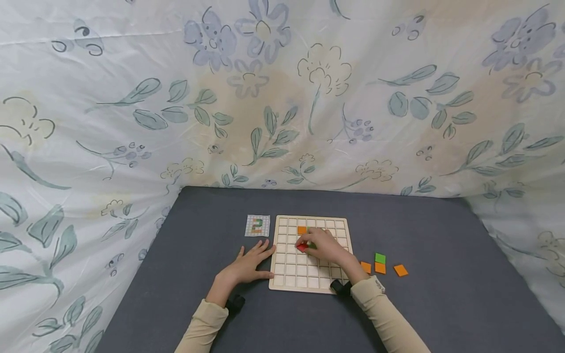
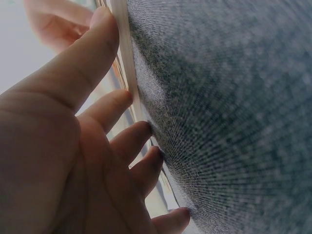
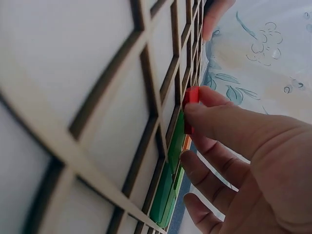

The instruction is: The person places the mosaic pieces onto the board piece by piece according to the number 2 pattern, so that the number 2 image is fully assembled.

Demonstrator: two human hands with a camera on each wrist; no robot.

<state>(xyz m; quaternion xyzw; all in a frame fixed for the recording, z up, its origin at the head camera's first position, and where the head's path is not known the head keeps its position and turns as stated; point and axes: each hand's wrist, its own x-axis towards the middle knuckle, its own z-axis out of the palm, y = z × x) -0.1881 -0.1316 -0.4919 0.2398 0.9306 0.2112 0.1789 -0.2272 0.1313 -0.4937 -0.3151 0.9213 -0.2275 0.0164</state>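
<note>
A wooden grid board (image 1: 287,269) with square cells lies on the dark table. Between thumb and forefinger my right hand (image 1: 325,245) pinches a red tile (image 3: 191,109), held just over the board's cells. Green tiles (image 3: 163,195) sit in cells beside these fingers, and an orange tile (image 1: 302,230) lies in a cell farther back; part of this row is hidden by the hand. My left hand (image 1: 249,263) is spread on the table at the board's left edge. In the left wrist view its thumb and forefinger touch the board's side (image 2: 126,53).
A small printed card (image 1: 257,226) with a coloured grid pattern lies left of the board. Right of it are a loose green tile (image 1: 380,258) and orange tiles (image 1: 400,270), one partly behind the right forearm. A flowered cloth (image 1: 282,122) hangs behind the table.
</note>
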